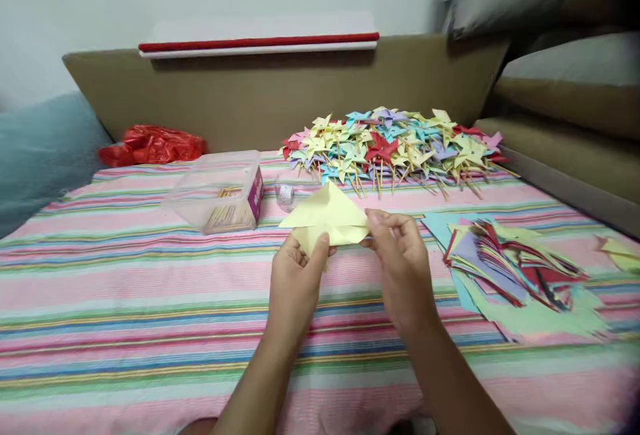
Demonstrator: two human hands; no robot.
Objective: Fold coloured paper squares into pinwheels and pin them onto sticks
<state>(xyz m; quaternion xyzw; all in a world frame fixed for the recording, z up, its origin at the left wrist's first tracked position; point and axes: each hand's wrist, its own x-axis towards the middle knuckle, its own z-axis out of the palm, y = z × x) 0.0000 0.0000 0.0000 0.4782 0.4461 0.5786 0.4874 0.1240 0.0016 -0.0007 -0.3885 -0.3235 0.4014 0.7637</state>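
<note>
A pale yellow sheet of paper (327, 212), cut and partly folded, is held up between both hands above the striped cloth (150, 328). My left hand (300, 265) pinches its lower middle, the thumb pressed on the front. The right-hand corner of the paper sits between the thumb and fingers of my right hand (400, 248). Beyond the hands lies a pile of finished paper pinwheels (383, 148) on thin sticks, in yellow, red, blue, purple and pink. To the right rests a stack of coloured paper pieces (500, 262), with a dark tool on top that is too blurred to name.
A clear plastic box (215, 188) with thin wooden sticks stands at the left, beside a small clear container (287, 195). A red plastic bag (153, 145) lies behind it. A brown board (250, 98) closes off the back; cushions (570, 88) flank the right.
</note>
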